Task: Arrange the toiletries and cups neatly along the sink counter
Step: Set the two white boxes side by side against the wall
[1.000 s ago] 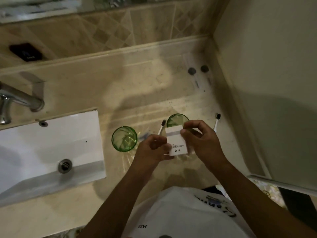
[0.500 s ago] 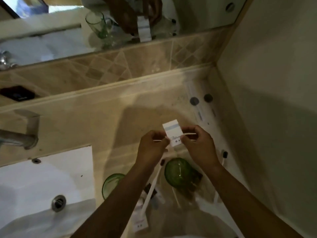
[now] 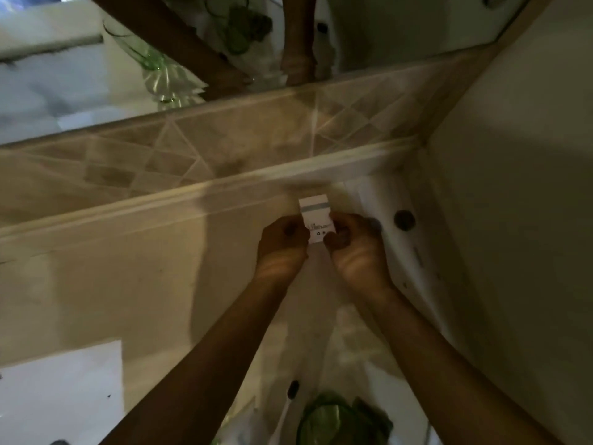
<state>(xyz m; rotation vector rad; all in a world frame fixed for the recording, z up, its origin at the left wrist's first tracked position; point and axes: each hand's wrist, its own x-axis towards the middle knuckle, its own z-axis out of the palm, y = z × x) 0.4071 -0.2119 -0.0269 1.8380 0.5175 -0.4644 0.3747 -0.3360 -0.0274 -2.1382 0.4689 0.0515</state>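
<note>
A small white toiletry box (image 3: 316,213) with a grey-blue stripe and dark print stands near the back ledge of the beige counter (image 3: 128,284). My left hand (image 3: 282,245) pinches its left side and my right hand (image 3: 353,248) pinches its right side. Whether the box rests on the counter or hangs just above it I cannot tell. A green glass cup (image 3: 333,422) sits at the bottom edge between my forearms. A toothbrush with a dark head (image 3: 292,388) lies beside it.
A white sachet with a dark round cap (image 3: 403,220) lies in the right corner against the wall (image 3: 513,220). The white sink basin (image 3: 61,393) fills the lower left. A mirror (image 3: 80,75) above the tiled backsplash reflects my arms and a green cup.
Both hands carried the box away from me toward the back ledge and right corner. The view tilted up, so the cups slid to the bottom and the faucet left the frame.
</note>
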